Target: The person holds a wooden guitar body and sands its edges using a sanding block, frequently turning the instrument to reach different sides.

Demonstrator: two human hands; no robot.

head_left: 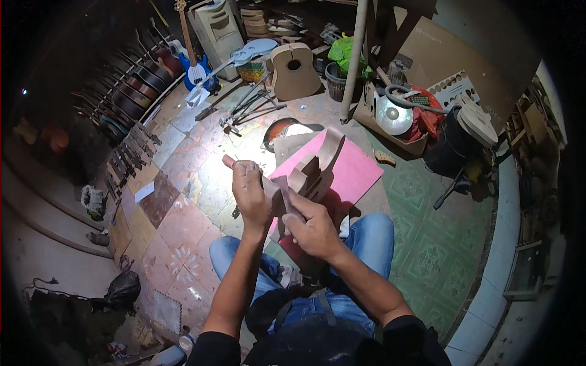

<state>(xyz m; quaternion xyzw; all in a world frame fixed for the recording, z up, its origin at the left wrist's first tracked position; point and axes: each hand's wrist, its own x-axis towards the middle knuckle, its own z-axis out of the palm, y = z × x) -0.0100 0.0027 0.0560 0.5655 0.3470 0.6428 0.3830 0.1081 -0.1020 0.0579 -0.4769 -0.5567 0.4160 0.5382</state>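
Over my lap stands an unfinished wooden guitar body (330, 152), tilted, with a cut-out showing and a horn pointing up and away. My left hand (249, 192) is closed around a tool with a reddish handle (229, 160), which looks like a file. Its handle end sticks out at the upper left of my fist. My right hand (309, 224) grips a flat brownish part (284, 190) against the guitar body's near side; it seems to be the file's other end. My fingers hide most of the tool. A pink sheet (361, 172) lies beyond the guitar body.
A small sunburst guitar body (287, 130) lies on the tiles ahead. Beyond are clamps (250, 107), an acoustic guitar body (295, 70) and a blue bass (196, 73). Guitars (131, 94) line the left. At right stand a post (354, 67), a box (397, 143) and a black bucket (444, 146).
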